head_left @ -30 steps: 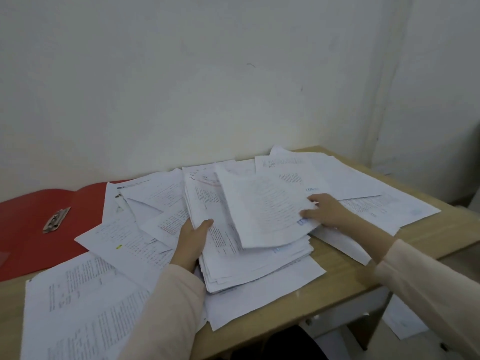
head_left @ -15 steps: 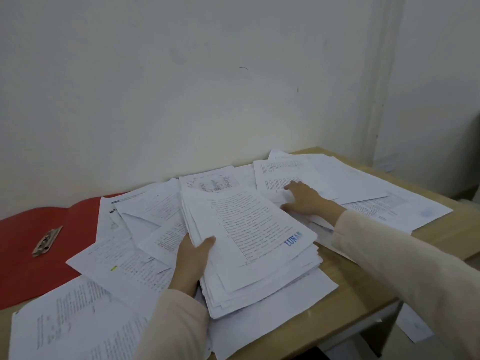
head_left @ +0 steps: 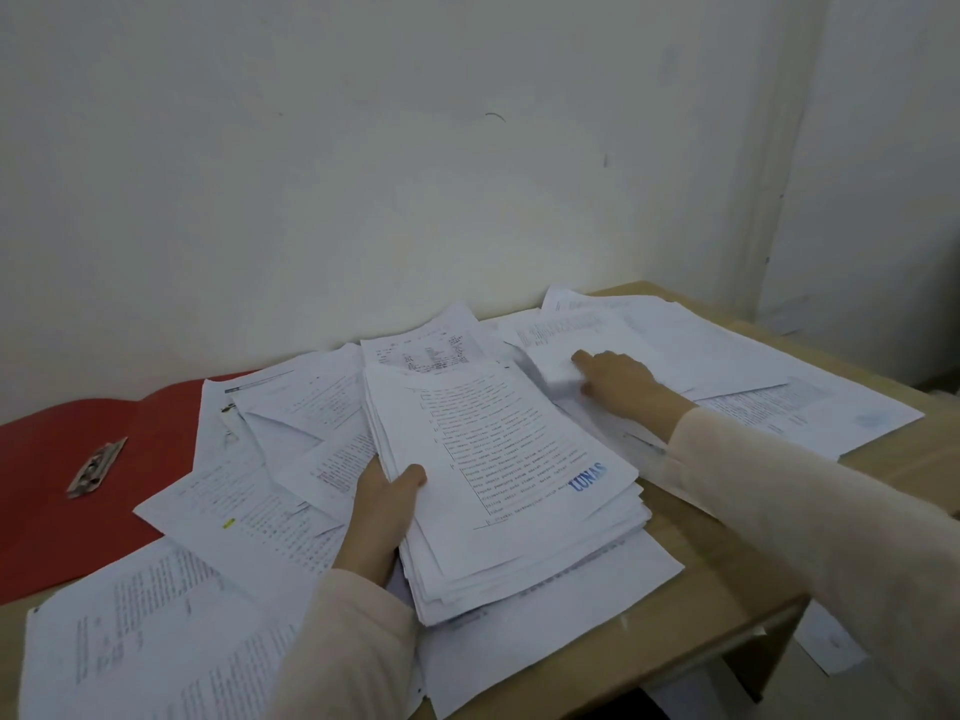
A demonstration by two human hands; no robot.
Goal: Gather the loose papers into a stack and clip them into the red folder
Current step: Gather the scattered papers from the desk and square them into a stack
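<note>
A thick stack of printed papers (head_left: pixel 514 485) lies in the middle of the wooden desk, its top sheet stamped in blue. My left hand (head_left: pixel 382 506) grips the stack's left edge, thumb on top. My right hand (head_left: pixel 618 379) rests flat, fingers spread, on a loose white sheet (head_left: pixel 576 337) behind and to the right of the stack. More loose sheets (head_left: pixel 228 517) lie spread to the left and front. The open red folder (head_left: pixel 47 506) lies at the far left with its metal clip (head_left: pixel 96 466) on it; papers cover its right side.
The wooden desk (head_left: pixel 727 579) stands in a corner against a white wall. More sheets (head_left: pixel 810 407) spread to the desk's right edge. One sheet (head_left: pixel 831 644) lies on the floor below the desk's right front corner.
My right hand laid the stamped sheet on top of the stack, let it go and reached back right onto another loose sheet. My left hand kept its hold on the stack.
</note>
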